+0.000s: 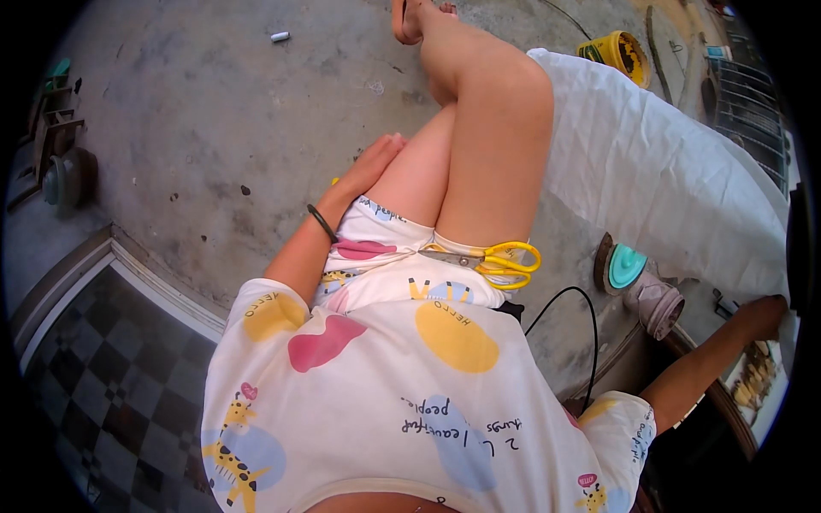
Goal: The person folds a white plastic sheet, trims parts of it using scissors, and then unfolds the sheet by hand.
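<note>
My left hand [378,164] rests on my bare thigh with the fingers laid along it, and I see nothing held in it. A small yellow bit shows beside that wrist, too little to name. A pair of scissors [505,263] with yellow handles lies across my lap, touched by neither hand. My right arm reaches out to the right edge, where my right hand [768,315] is dark and partly cut off, close to a long white cloth [650,137]. Its fingers are hidden, so any grip on the cloth cannot be made out.
A yellow bucket [620,56] lies tipped at the back right, near a dark metal rack [753,115]. A turquoise-topped object [627,266] and a black cable [590,308] are at my right. Wooden furniture [53,141] stands far left, above a tiled doorway [111,385].
</note>
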Available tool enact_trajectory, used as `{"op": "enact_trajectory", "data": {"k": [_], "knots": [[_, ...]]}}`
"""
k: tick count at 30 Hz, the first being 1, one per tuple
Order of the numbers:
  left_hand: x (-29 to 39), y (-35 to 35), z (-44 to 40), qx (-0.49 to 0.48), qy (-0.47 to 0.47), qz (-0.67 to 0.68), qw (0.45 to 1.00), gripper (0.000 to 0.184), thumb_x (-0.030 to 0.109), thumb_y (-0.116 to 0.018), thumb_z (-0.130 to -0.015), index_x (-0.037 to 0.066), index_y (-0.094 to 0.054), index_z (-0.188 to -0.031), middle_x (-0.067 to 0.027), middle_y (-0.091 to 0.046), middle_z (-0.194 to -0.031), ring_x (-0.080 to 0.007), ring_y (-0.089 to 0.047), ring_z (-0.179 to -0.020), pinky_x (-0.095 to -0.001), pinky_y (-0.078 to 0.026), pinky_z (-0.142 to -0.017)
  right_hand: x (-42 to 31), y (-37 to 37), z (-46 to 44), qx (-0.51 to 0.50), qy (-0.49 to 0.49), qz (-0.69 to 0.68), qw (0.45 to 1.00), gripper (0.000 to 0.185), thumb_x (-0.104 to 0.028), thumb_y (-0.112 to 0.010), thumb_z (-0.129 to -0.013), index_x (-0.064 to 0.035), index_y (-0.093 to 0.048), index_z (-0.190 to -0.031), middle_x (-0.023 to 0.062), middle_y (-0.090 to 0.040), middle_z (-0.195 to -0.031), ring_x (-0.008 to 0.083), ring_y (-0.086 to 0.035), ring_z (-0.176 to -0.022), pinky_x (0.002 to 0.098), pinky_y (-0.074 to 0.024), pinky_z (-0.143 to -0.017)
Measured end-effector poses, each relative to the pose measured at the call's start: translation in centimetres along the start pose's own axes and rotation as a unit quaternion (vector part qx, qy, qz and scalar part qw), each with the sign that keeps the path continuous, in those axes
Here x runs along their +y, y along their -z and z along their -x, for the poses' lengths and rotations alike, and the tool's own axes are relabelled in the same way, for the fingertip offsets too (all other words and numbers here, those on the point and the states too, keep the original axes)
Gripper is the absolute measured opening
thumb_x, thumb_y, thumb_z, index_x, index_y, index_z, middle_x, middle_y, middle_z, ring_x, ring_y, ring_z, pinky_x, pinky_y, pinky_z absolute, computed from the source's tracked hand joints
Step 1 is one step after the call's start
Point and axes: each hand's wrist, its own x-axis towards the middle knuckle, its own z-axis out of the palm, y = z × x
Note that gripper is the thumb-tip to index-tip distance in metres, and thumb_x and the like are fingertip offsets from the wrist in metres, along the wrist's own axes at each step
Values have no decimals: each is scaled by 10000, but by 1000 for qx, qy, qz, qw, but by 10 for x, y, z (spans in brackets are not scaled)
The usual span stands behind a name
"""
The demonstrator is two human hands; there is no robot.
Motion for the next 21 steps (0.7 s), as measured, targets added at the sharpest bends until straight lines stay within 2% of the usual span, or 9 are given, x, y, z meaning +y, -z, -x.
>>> {"op": "enact_trajectory", "data": {"k": [3,4,6,10,13,14,15,19,21], "knots": [[2,-1,2,6,2,9,1000,510,434,-372,-1067,-9,-597,-1184,-111,-623,-1153,-184,-553,-1103,-312,-403,-1006,-15,-19,-5,65,-69,329,940,177,-131,-613,-869,-85,-633,-1039,89,-696,-1042,288,-683,-954,502,-530,-732],[4,-3,3,14,-7,-6,1000,516,432,-367,-1069,-10,-598,-1201,-110,-626,-1160,-187,-558,-1110,-313,-404,-1013,-33,-44,-11,98,-152,547,817,180,-136,-618,-868,-82,-636,-1039,91,-695,-1043,283,-684,-950,499,-534,-725],[8,-3,5,12,2,-7,1000,525,429,-359,-1071,-11,-596,-1231,-116,-631,-1179,-195,-565,-1121,-314,-402,-1025,-40,-51,-16,121,-218,720,648,188,-144,-623,-868,-78,-639,-1044,98,-693,-1049,279,-685,-947,492,-540,-724],[13,1,10,-9,2,1,1000,514,416,-378,-1069,-11,-592,-1257,-141,-628,-1224,-198,-572,-1122,-319,-409,-1023,-35,-42,-13,117,-191,689,689,210,-155,-628,-872,-73,-641,-1065,116,-691,-1069,284,-684,-953,478,-543,-747],[22,-3,18,-1,-23,8,1000,442,380,-452,-1052,-1,-609,-1208,-149,-632,-1237,-187,-582,-1105,-325,-433,-988,-11,7,-7,15,-82,292,953,216,-137,-598,-892,-65,-637,-1093,119,-688,-1090,314,-672,-973,453,-534,-798],[26,-4,20,4,-27,17,999,411,366,-482,-1044,4,-618,-1184,-150,-634,-1238,-182,-587,-1098,-326,-442,-973,-1,28,-4,7,-59,162,985,230,-140,-599,-894,-57,-633,-1105,125,-687,-1094,323,-667,-982,442,-528,-821],[23,-4,20,14,-43,-11,999,366,342,-513,-1030,10,-621,-1140,-144,-645,-1222,-185,-597,-1082,-325,-453,-951,9,49,-2,-6,-39,28,999,244,-144,-599,-896,-48,-628,-1118,131,-685,-1099,333,-662,-991,430,-521,-844],[30,-8,22,90,-125,-121,981,206,240,-622,-961,34,-613,-965,-119,-682,-1095,-221,-633,-980,-323,-487,-841,11,54,-6,124,-102,-91,983,419,-233,-703,-831,9,-600,-1158,180,-674,-1098,325,-652,-1020,404,-502,-905],[55,-22,37,145,-187,-183,954,143,169,-661,-910,39,-600,-906,-106,-686,-1013,-228,-635,-912,-322,-491,-786,-2,22,-13,201,-151,-272,929,454,-266,-727,-818,34,-600,-1134,193,-676,-1090,306,-656,-1008,399,-504,-894]]}}
